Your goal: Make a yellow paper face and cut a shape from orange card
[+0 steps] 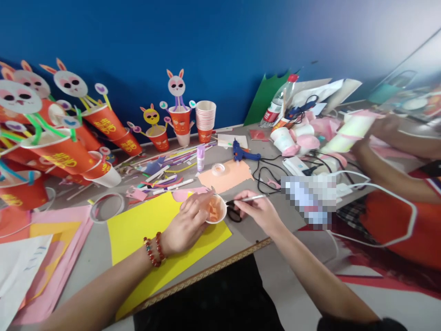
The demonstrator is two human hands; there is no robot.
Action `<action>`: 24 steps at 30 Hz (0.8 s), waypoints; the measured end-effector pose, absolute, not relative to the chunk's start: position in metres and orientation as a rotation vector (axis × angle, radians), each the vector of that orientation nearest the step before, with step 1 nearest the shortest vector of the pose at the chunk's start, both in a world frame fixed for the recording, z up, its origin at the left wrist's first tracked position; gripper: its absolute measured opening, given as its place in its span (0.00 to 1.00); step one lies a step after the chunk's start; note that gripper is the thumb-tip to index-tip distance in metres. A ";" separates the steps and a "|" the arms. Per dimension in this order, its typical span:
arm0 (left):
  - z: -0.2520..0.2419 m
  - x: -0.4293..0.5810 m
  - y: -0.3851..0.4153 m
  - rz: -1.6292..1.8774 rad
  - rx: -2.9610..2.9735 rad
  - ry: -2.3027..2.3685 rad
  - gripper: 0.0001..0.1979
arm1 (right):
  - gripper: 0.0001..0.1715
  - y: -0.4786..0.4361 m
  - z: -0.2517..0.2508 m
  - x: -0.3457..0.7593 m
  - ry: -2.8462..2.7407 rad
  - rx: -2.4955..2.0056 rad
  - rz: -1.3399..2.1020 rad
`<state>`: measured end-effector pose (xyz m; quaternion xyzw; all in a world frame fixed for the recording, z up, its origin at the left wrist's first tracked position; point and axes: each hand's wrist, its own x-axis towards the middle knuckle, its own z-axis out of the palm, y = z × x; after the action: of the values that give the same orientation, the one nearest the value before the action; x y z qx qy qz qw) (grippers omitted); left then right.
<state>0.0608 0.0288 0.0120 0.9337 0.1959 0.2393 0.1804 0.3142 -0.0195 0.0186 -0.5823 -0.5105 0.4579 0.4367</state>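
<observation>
My left hand (188,223), with a red bead bracelet at the wrist, is closed round a small orange paper cup (216,209) lying on its side over a yellow paper sheet (144,230). My right hand (259,210) pinches a thin silvery pen-like tool (251,198) whose tip points at the cup's rim. A pair of black-handled scissors (234,214) lies on the table just under my right hand.
Finished bunny-face cups (69,151) crowd the left and back. A stack of cups (206,116), a blue glue gun (241,153), a tape roll (218,169), straws and paper scraps lie mid-table. Another person's arms (382,161) work at the right among cables.
</observation>
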 end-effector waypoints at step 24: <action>0.011 0.062 0.031 0.658 2.772 0.583 0.21 | 0.06 0.109 0.015 0.279 -1.879 -1.058 1.740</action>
<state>0.0620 0.0307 0.0109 0.9467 0.1990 0.2249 0.1166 0.2793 0.1087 0.0152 -0.3755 -0.6664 0.6171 0.1845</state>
